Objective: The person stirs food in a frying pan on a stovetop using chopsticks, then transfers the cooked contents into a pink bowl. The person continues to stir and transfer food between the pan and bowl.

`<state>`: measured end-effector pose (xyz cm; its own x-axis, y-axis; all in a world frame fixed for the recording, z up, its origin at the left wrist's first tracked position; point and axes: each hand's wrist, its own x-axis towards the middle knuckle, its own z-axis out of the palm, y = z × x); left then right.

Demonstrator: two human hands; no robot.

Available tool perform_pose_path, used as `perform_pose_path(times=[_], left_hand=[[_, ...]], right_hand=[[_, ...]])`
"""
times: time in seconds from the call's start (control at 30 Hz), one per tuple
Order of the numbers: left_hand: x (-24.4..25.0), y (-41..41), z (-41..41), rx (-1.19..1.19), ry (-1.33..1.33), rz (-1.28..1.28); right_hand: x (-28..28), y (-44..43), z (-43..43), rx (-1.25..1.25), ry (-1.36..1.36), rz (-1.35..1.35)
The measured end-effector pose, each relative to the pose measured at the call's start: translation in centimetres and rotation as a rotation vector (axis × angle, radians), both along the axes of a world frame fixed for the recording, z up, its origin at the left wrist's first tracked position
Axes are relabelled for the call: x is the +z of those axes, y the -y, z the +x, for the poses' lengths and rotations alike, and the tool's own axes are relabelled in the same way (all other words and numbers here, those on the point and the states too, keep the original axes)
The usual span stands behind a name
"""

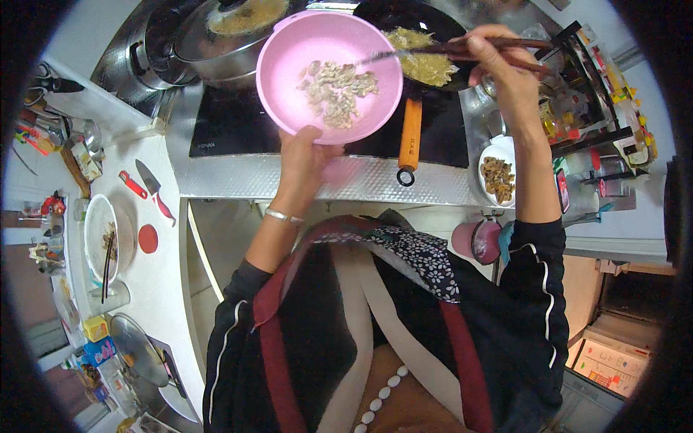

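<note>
My left hand (306, 154) grips the near rim of a pink bowl (287, 103), holding it over the cooktop. Pieces of pale, coated food (340, 92), perhaps sliced meat, lie on its bottom. In my right hand (501, 62) is a pair of dark chopsticks (455, 48), with their blurred tips reaching over the bowl's right side. Beyond my right hand's fingers sits a black wok (373, 11) with a wooden handle (411, 132) pointing towards me. Yellowish food (427, 57) spreads in bubbling oil inside the wok. The bowl hides part of its left side.
A lidded steel pot (216, 65) stands left on the black cooktop (233, 119). At right are a white plate of browned food (498, 176) and a bottle rack (595, 130). The left counter holds a knife (149, 178), a red peeler-like tool (132, 184) and a white basin (97, 208) with chopsticks.
</note>
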<state>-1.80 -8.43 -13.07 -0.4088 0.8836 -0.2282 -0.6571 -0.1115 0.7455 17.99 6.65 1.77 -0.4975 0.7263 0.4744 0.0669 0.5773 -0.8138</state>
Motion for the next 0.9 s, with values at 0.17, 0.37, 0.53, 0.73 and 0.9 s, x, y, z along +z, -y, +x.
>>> perform_pose_path(times=[0.17, 0.37, 0.53, 0.73, 0.9], left_hand=[[1.1, -0.1, 0.6, -0.033, -0.09, -0.008], [1.0, 0.1, 0.8, -0.027, -0.051, -0.023], [0.8, 0.6, 0.7, -0.031, -0.074, -0.014], [0.9, 0.9, 0.8, -0.032, -0.09, 0.042], [0.6, 1.0, 0.7, -0.033, -0.072, 0.015]], right_hand=[[-2.8, 1.4, -0.7, 0.098, 0.184, -0.033], [-0.6, 2.5, 0.1, -0.012, -0.171, 0.026], [-0.7, 2.3, 0.7, -0.071, -0.145, 0.028], [-2.2, 3.2, 0.0, 0.04, 0.082, 0.0], [-2.2, 4.6, -1.1, 0.185, 0.239, 0.025]])
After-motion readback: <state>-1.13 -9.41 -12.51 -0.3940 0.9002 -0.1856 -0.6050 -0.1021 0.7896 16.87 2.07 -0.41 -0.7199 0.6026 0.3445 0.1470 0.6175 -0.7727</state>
